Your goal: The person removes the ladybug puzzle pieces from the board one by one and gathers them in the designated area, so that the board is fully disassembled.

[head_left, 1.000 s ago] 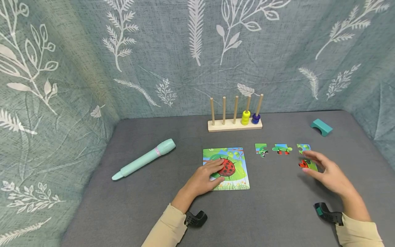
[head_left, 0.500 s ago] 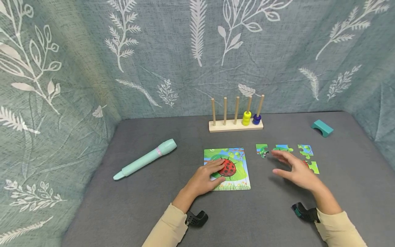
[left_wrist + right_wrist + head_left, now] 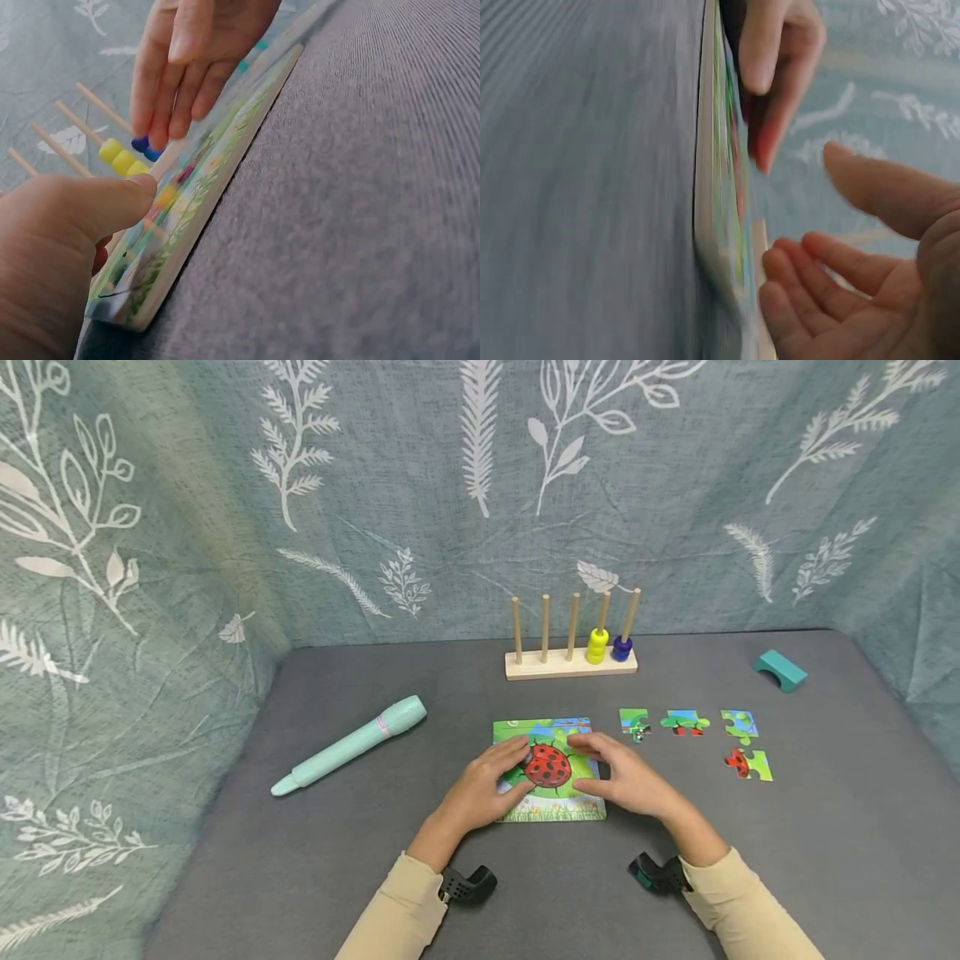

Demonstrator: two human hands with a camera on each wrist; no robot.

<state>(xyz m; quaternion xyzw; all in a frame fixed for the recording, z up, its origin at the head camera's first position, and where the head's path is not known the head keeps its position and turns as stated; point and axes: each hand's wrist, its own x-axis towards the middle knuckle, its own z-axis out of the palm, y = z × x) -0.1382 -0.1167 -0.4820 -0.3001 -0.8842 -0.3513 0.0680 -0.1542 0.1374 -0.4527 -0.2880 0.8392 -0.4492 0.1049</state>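
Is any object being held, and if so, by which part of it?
Nothing appears held: the left hand and right hand are at the ladybug puzzle, but neither visibly grips any part.

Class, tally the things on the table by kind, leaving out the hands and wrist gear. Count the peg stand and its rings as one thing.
Ladybug picture board: 1
Loose puzzle pieces: 4
Peg stand: 1
Teal arch block: 1
Mint-green stick-shaped object: 1
Total: 8

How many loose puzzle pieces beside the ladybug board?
4, all right of the ladybug board: left piece, middle piece and right piece in a row, lower piece below the right one. Any under the left hand or right hand wouldn't show.
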